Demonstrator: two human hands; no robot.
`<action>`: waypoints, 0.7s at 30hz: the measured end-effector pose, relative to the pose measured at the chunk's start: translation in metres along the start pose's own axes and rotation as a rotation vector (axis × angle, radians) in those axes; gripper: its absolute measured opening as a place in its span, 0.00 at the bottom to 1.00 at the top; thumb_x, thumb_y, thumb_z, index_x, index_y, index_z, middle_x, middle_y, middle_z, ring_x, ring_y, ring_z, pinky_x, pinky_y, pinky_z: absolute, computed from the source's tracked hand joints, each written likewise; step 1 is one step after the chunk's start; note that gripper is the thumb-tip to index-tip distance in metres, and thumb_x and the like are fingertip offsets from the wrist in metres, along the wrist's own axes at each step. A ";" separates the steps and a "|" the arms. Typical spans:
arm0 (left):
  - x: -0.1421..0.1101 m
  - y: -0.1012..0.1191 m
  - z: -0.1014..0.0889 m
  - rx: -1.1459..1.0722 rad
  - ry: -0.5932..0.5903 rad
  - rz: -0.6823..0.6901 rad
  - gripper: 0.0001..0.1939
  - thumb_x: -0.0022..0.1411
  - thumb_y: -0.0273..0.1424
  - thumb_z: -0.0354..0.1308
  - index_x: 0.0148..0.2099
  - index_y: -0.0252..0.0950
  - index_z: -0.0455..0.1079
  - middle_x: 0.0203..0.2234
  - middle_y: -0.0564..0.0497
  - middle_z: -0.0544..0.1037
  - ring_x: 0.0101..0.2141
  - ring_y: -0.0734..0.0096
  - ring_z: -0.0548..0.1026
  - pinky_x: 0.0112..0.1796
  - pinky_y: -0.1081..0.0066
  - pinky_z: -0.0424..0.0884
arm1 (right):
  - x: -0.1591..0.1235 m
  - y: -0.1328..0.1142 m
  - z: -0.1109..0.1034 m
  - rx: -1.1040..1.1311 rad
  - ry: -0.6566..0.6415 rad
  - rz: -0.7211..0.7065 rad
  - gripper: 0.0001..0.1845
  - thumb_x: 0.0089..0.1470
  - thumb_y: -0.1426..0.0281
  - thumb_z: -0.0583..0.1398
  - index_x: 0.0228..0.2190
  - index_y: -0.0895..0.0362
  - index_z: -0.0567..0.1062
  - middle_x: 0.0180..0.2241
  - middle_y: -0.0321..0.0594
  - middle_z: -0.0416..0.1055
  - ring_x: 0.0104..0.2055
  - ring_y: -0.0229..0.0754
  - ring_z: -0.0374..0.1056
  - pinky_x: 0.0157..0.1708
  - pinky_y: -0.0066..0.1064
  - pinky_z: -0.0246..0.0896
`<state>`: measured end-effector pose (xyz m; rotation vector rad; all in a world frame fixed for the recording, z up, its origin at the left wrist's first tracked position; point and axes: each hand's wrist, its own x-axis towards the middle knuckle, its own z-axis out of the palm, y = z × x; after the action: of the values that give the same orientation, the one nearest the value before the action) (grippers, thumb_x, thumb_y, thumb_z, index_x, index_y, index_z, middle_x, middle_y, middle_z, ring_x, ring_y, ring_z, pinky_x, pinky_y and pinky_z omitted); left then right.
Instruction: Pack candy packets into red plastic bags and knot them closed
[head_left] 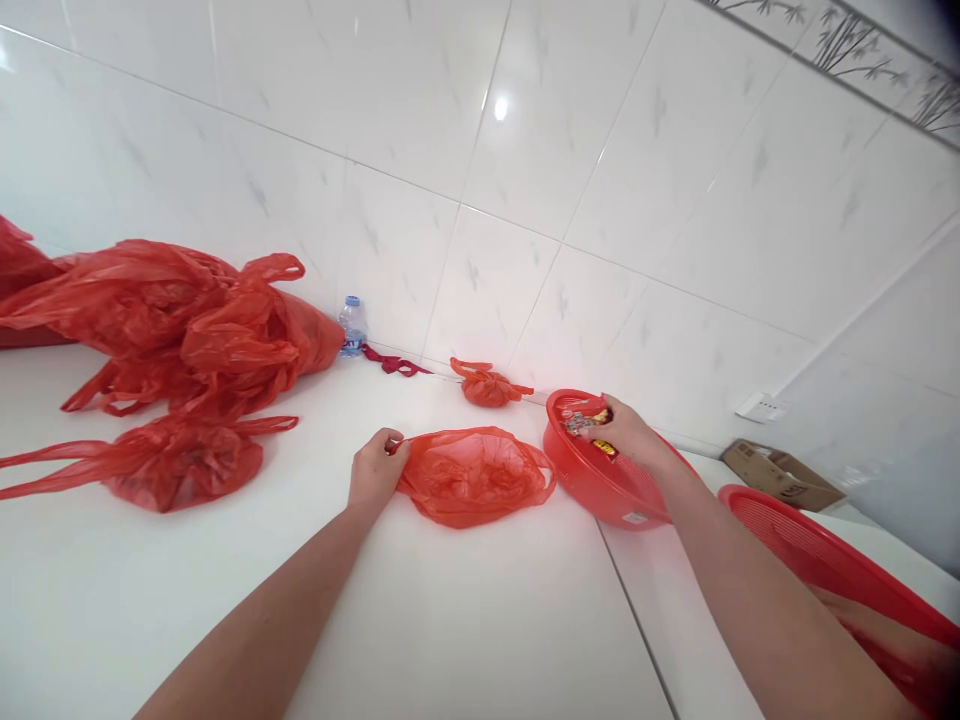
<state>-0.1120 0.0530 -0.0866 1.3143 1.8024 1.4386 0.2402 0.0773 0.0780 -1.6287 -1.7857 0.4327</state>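
Observation:
My left hand [377,468] is closed on the left edge of a red plastic bag [476,512], which lies spread on the white table with its mouth facing up. Crinkled film fills what I can see inside the bag. To its right stands a red plastic basin [600,490]. My right hand [630,432] reaches over the basin, its fingers curled around small wrapped snacks [581,420], some in clear and some in yellow and dark wrappers. The palm side of that hand is partly hidden.
Several filled red bags [225,330] crowd the left, near a water bottle [352,328]. A small tied bag [489,388] and a dark red ribbon [397,364] lie by the wall. A second red basin [795,530], with part of another person's arm [885,620], and a cardboard box [780,475] stand right.

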 end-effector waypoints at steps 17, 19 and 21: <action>0.004 -0.003 0.001 -0.090 -0.019 -0.001 0.11 0.52 0.41 0.53 0.33 0.41 0.69 0.22 0.55 0.69 0.23 0.72 0.66 0.23 0.73 0.61 | 0.002 -0.022 0.120 -0.150 -0.072 -0.166 0.10 0.49 0.64 0.55 0.35 0.53 0.71 0.39 0.38 0.72 0.37 0.42 0.67 0.37 0.33 0.59; 0.005 -0.004 0.002 -0.089 -0.021 -0.005 0.11 0.52 0.41 0.53 0.34 0.41 0.69 0.22 0.55 0.69 0.23 0.72 0.66 0.23 0.73 0.61 | 0.008 -0.010 0.091 -0.194 0.062 -0.169 0.10 0.51 0.64 0.52 0.31 0.53 0.71 0.37 0.38 0.72 0.38 0.42 0.66 0.38 0.33 0.58; 0.005 -0.004 0.002 -0.076 -0.025 -0.004 0.11 0.53 0.41 0.53 0.33 0.41 0.69 0.22 0.55 0.69 0.23 0.72 0.66 0.23 0.73 0.61 | 0.010 0.007 0.060 -0.250 0.156 -0.148 0.10 0.51 0.64 0.51 0.27 0.53 0.69 0.31 0.38 0.72 0.35 0.43 0.66 0.35 0.33 0.57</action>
<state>-0.1141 0.0589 -0.0902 1.2839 1.7161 1.4676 0.2051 0.0996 0.0332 -1.6316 -1.8823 0.0138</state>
